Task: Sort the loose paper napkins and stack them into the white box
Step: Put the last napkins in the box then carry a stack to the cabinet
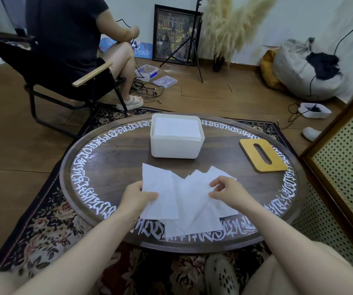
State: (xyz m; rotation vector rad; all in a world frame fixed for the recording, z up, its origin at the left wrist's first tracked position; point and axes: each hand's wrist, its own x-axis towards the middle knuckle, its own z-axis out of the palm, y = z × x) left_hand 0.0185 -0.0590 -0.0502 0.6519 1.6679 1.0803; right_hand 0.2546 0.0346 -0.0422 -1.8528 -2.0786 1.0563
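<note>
Several loose white paper napkins (192, 207) lie fanned and overlapping on the near part of the round dark table (111, 158). My left hand (138, 198) pinches the left edge of the leftmost napkin (160, 188) between thumb and fingers. My right hand (227, 191) rests on the right side of the pile, fingertips curled at a napkin's edge; whether it grips is unclear. The white box (174, 149) stands beyond the pile near the table's middle, open, with a stack of napkins (176, 127) inside up to its rim.
A yellow wooden lid with a slot (274, 165) lies at the table's right. Another person sits in a black folding chair (65, 81) at the back left. A perforated cabinet (346, 167) stands close on the right. Tripod, cables and plastic boxes are on the floor behind.
</note>
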